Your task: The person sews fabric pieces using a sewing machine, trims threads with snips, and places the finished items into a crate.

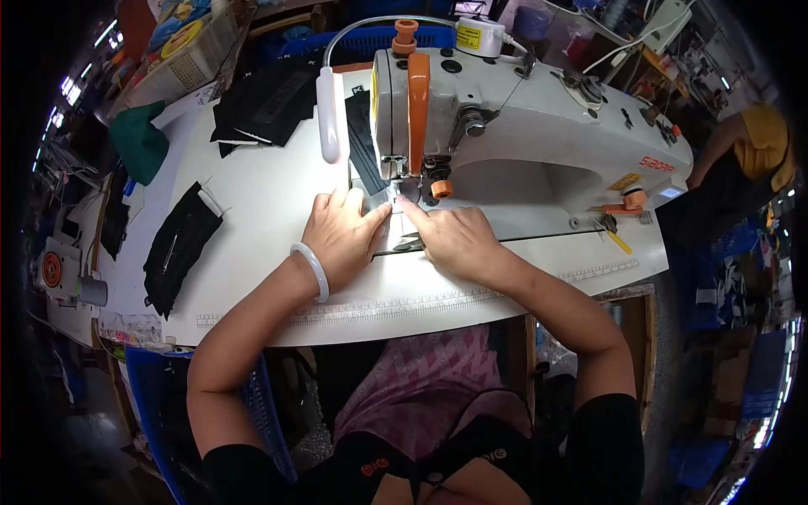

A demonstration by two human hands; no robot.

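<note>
My left hand (341,236), with a pale bangle (311,271) at its wrist, lies on the sewing machine bed with its fingers apart. Its thumb points in at the presser foot (396,187). From the other side, my right hand (461,241) stretches its index finger to the same spot, its other fingers curled under. Between the two hands lies a small light piece (401,225), too bright to make out. A dark pointed thing (407,246) sticks out by my right hand's curled fingers. Behind the foot, a black fabric strip (362,139) lies on the bed.
The white sewing machine (522,109) fills the right side, with a lamp (330,118) hanging at its left. Black fabric pieces (268,105) and another black piece (181,248) lie left, near a green cloth (139,143). A person in yellow (762,143) is at far right.
</note>
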